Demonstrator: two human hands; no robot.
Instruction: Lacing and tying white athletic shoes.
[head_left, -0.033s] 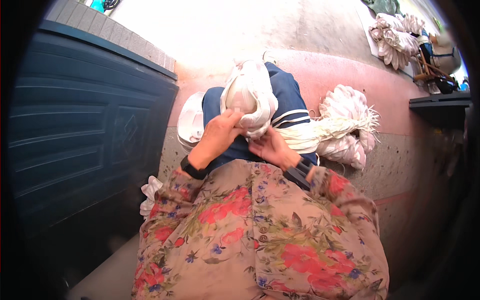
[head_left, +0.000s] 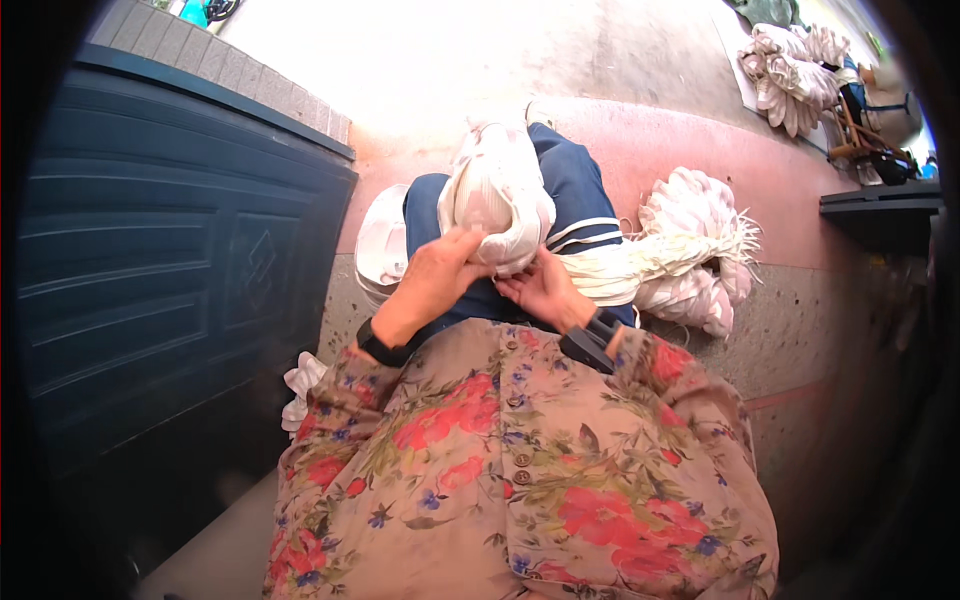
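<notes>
A white shoe upper (head_left: 497,190) rests across my lap, its opening facing up and its near end toward my body. My left hand (head_left: 437,280) grips the left side of that near end, thumb over the edge. From the right, my right hand (head_left: 545,287) pinches the near rim, its fingertips partly tucked beneath. What lies between the right fingertips is too small to make out. A thick bundle of cream laces (head_left: 610,272) lies over my right thigh, with a few loose strands (head_left: 585,232) across the trouser leg.
Left of my knee stands a stack of white shoe parts (head_left: 378,245). Bundled pinkish-white uppers (head_left: 690,210) lie on the floor at right, and more bundles (head_left: 795,75) sit far right. A dark blue panelled door (head_left: 170,250) closes off the left. A dark ledge (head_left: 880,203) juts in at right.
My right hand has shifted slightly, its fingers drawing closer against the near rim. The upper has barely moved; my left hand keeps its hold.
</notes>
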